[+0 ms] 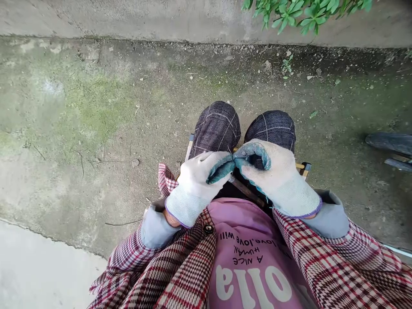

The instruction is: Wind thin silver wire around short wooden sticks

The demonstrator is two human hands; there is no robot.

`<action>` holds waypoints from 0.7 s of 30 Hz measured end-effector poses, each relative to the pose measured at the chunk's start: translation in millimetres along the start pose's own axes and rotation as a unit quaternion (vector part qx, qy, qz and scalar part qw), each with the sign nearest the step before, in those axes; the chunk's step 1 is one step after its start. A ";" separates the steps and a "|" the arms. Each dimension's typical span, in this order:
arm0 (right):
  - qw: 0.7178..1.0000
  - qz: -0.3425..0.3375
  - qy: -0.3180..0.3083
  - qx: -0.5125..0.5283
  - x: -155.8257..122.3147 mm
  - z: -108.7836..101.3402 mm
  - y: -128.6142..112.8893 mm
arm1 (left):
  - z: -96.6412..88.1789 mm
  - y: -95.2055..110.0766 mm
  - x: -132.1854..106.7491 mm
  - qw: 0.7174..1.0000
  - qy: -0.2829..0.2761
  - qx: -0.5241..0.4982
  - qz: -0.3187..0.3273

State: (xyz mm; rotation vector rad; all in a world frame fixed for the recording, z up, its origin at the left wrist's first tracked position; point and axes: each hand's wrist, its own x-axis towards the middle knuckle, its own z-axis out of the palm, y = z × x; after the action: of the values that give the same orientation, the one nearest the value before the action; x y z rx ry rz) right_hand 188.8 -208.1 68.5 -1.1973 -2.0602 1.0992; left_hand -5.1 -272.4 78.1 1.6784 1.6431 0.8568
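Both my hands wear white knit gloves with blue-green coated fingers. My left hand (pixel 206 182) and my right hand (pixel 273 176) meet fingertip to fingertip above my lap, each closed in a pinch. What they pinch is too small and too covered to make out; a thin, fine strand seems to stick up by the left fingertips. Below the hands, a brown rod like a wooden handle (pixel 248 192) lies slantwise across my lap, partly hidden by the gloves. My knees in dark checked trousers (pixel 217 124) are just beyond the hands.
I sit over a mossy concrete floor (pixel 154 111) with grit and twigs. A low wall (pixel 128 19) runs along the far side, with a leafy green plant (pixel 299 13) hanging over it. At the right edge is a dark shoe-like object (pixel 389 141). Seat-frame ends (pixel 305 169) flank my legs.
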 end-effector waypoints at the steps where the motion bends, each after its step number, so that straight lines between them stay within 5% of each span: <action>1: 1.000 -0.013 -0.009 -0.016 0.9 -2.0 -1.6 | -1.7 1.6 0.9 1.000 -0.003 0.000 -0.002; 7: 0.996 -0.068 -0.044 -0.037 14.6 -9.5 -4.6 | -5.2 -2.1 0.3 1.000 -0.009 0.001 0.018; 15: 0.961 -0.179 -0.209 -0.015 42.7 -19.9 10.4 | -21.2 -3.4 -8.4 0.995 -0.053 0.055 0.062; 21: 0.948 -0.214 -0.134 -0.194 27.0 -5.0 -6.7 | -20.7 0.4 -8.6 0.997 -0.001 -0.061 -0.052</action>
State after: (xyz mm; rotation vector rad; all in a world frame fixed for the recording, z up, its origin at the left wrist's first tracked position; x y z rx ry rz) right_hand 176.5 -184.4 77.8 -0.7227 -2.6746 0.6964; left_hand -21.7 -281.1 90.4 1.4982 1.6280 0.8861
